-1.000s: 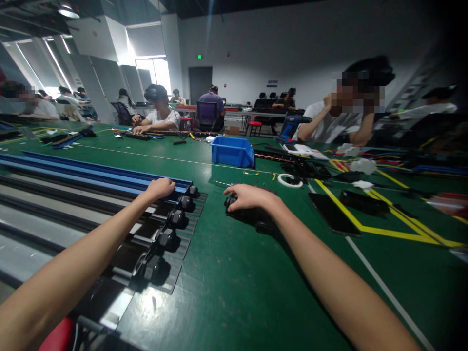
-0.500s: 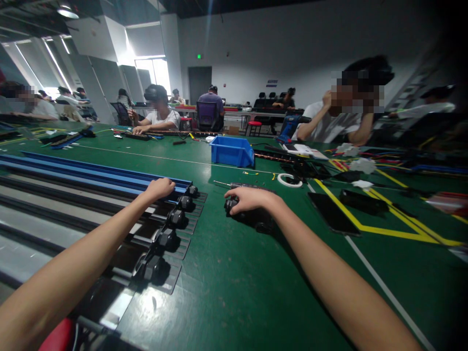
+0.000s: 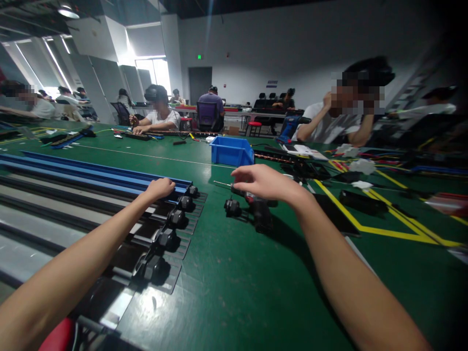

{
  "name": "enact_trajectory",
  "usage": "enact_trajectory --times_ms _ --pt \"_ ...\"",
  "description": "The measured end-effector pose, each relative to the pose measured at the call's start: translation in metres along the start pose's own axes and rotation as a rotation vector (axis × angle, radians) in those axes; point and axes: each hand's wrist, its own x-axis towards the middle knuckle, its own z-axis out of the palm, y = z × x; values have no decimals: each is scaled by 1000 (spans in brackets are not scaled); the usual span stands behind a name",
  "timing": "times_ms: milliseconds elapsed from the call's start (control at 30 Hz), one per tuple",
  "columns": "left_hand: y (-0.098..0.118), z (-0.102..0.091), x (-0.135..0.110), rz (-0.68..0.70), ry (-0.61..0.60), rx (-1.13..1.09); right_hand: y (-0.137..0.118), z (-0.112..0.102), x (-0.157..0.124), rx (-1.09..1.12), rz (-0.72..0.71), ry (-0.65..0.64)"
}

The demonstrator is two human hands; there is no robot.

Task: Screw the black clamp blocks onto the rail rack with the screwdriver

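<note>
Here, the right hand (image 3: 263,182) hovers above the green table (image 3: 234,287), palm down. Its fingers (image 3: 239,175) are stretched out toward the left, loosely side by side and slightly bent, and they close on nothing that shows. Right under it lies the driver (image 3: 250,197). The thin shaft pokes out to the left past the fingertips, and the dark handle with a red patch sits below the palm. Whether the hand touches the handle cannot be told. Just nearer than the driver, on the table, sit a loose fitting (image 3: 232,207) and a black block (image 3: 263,220). Both are clear of the hand.

The left hand (image 3: 161,187) is curled into a fist, knuckles up, and rests on the near end of the blue rail (image 3: 109,174). Whether its fingers wrap the rail is hidden. The rail runs away to the left beside several dark and grey rails. A row of black fittings (image 3: 176,218) on ribbed plates caps the rail ends, starting just right of the fist and running toward the camera. The two hands are well apart, with bare table between them.

Beyond the right hand stands a blue bin (image 3: 232,152). Yellow lines (image 3: 383,228) cross the table on the right, near a flat black slab (image 3: 338,209) that the right forearm partly hides. Across the table a person (image 3: 329,126) sits with a hand raised to the head.
</note>
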Motion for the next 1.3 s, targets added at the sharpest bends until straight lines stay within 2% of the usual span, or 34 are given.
enact_trajectory --times_ms 100,233,433,600,667,700,833,900,967,1033,1167,1300 --pt "0 0 1 -3 -8 10 -22 -4 -7 34 -78 56" --pt "0 1 3 -21 -9 14 -46 10 -9 61 -137 -34" --pt "-2 5 3 1 26 -8 -68 80 -2 43 -315 -383" --pt "-3 5 4 2 34 -8 -97 130 -15 93 -467 -526" --pt "-4 5 5 -1 35 -15 -110 149 -24 121 -528 -487" --pt "-4 5 4 -2 33 -22 -116 159 -28 124 -556 -426" --pt "-4 5 3 8 37 -72 -137 202 -41 39 -708 -41" --pt "-5 4 2 18 51 -123 -146 216 -43 -24 -848 71" --pt "-10 -2 3 25 57 -184 -156 222 -43 -71 -912 131" --pt "-20 -14 4 24 68 -247 -167 224 -43 -101 -890 172" --pt "-49 -53 0 2 150 -425 -185 232 -40 -131 -852 204" --pt "-79 -84 -26 13 259 -530 -188 251 -39 -121 -851 196"
